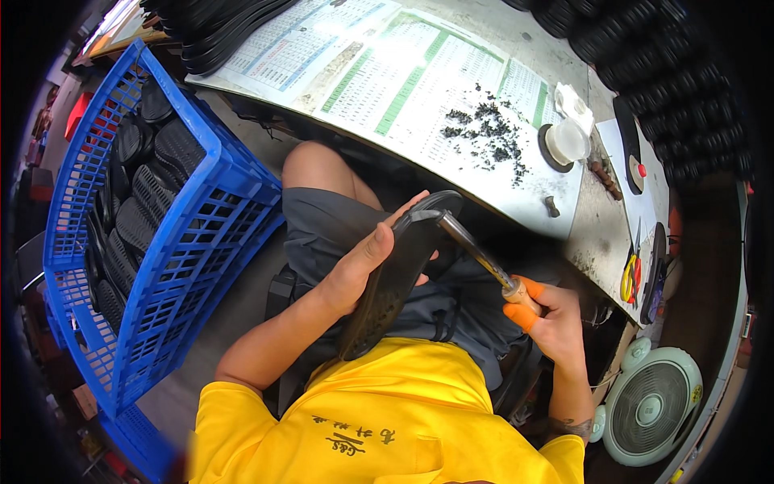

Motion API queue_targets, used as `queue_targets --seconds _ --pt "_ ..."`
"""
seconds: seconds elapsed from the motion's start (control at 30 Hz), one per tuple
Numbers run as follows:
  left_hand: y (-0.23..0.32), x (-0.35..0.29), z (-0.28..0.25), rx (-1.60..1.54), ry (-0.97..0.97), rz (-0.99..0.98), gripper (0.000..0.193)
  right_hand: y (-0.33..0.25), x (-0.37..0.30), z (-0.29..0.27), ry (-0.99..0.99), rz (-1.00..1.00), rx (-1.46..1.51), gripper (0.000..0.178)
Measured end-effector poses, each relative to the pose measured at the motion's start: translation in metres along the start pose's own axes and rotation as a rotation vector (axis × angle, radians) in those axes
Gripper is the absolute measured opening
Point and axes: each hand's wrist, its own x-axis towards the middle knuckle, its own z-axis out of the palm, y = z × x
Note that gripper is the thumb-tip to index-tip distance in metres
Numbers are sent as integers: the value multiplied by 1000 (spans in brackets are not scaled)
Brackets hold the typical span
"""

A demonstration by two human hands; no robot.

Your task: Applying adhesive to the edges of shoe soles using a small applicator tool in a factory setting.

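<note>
I grip the black sole point(393, 278) in my left hand point(360, 270), fingers wrapped round it; right hand point(551, 321) pinches the trimming tool point(476, 254) at its tip. Scraps point(486, 133) litter the table; crate point(205, 234) holds many soles.

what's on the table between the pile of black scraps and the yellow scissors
In the head view, between the black scraps and the yellow scissors sit a round lidded container, a small dark peg and brown bits.

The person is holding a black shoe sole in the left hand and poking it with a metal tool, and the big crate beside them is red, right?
Not quite: in the head view the crate is blue, not red. The rest holds: the left hand holds the black shoe sole, and the right hand works the metal tool against it.
</note>
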Motion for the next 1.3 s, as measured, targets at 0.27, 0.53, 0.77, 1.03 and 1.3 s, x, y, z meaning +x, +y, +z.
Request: queue_targets --seconds 0.27,0.53,0.77,1.03,1.3 --pt "1 -6 3 -248 -35 -91 94 3 2 11 90 -244 -165 41" --pt "-2 -7 -1 -284 -44 -147 93 11 3 -6 73 -207 -227 42" --pt "-2 -7 -3 -312 -51 -171 93 0 5 -7 86 -242 -280 41" --pt "-2 -7 -2 -320 -51 -182 94 -3 7 -5 100 -272 -314 41" --pt "0 -9 1 -322 -45 -187 94 -5 6 -5 115 -271 -354 42"
